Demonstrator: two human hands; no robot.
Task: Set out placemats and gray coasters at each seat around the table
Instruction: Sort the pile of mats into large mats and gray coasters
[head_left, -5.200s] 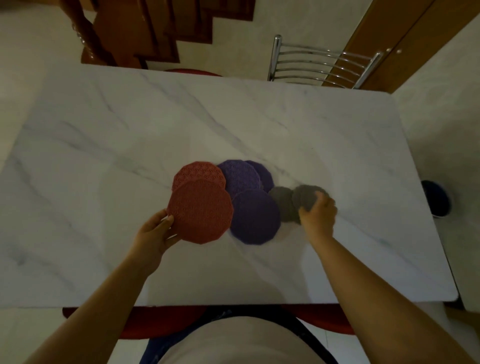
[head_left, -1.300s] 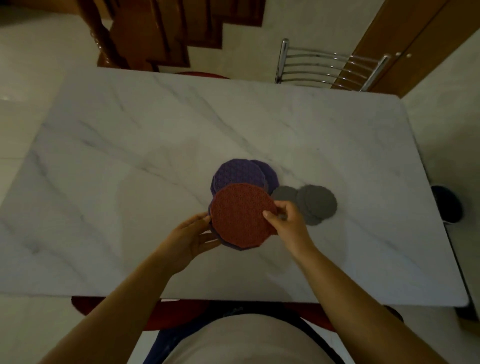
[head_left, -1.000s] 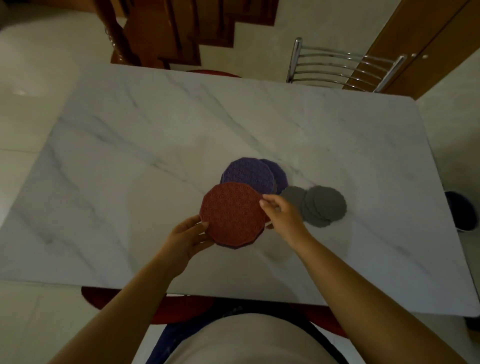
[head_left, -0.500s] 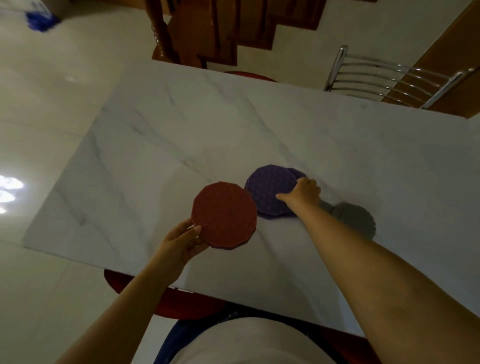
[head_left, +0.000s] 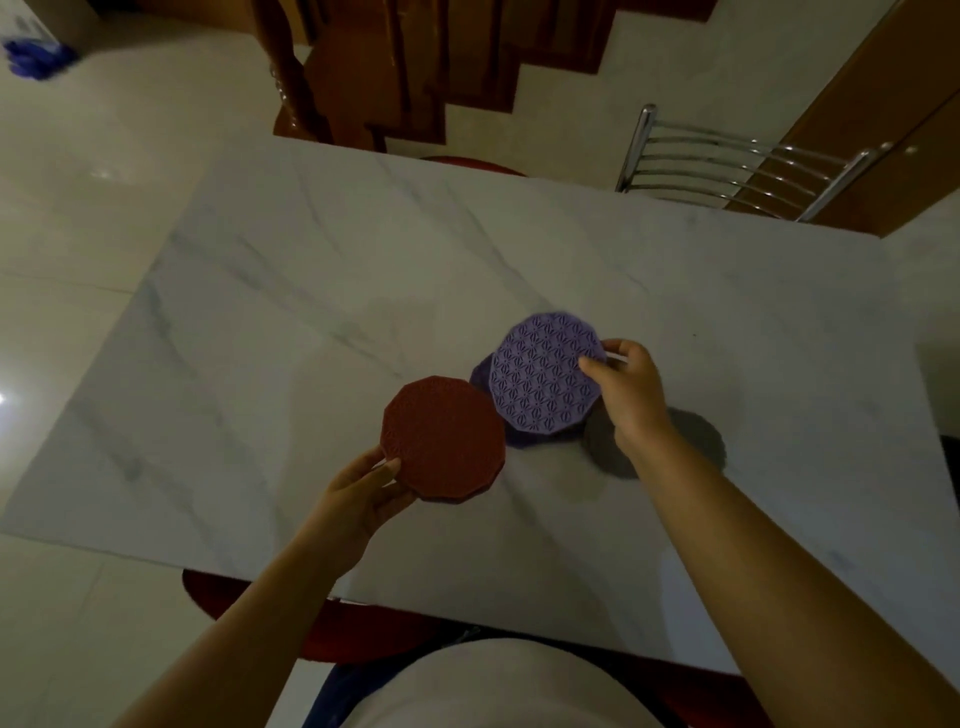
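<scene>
My left hand (head_left: 363, 493) holds a stack of red placemats (head_left: 442, 439) by its near-left edge, just above the marble table (head_left: 311, 312). My right hand (head_left: 628, 389) pinches the right edge of a patterned purple placemat (head_left: 543, 379), lifted and tilted up. A darker purple placemat (head_left: 480, 375) lies flat on the table under it. Gray coasters (head_left: 696, 436) lie on the table, partly hidden behind my right wrist and forearm.
A metal-backed chair (head_left: 737, 161) stands at the far right of the table. A red seat (head_left: 467, 163) shows at the far edge and another red chair seat (head_left: 249, 603) sits under the near edge. Wooden stairs (head_left: 415, 67) rise behind the table.
My right hand let go of the red stack, reached to the purple placemats and lifted the top one. My left hand keeps the red stack, shifted slightly left. The view swung left.
</scene>
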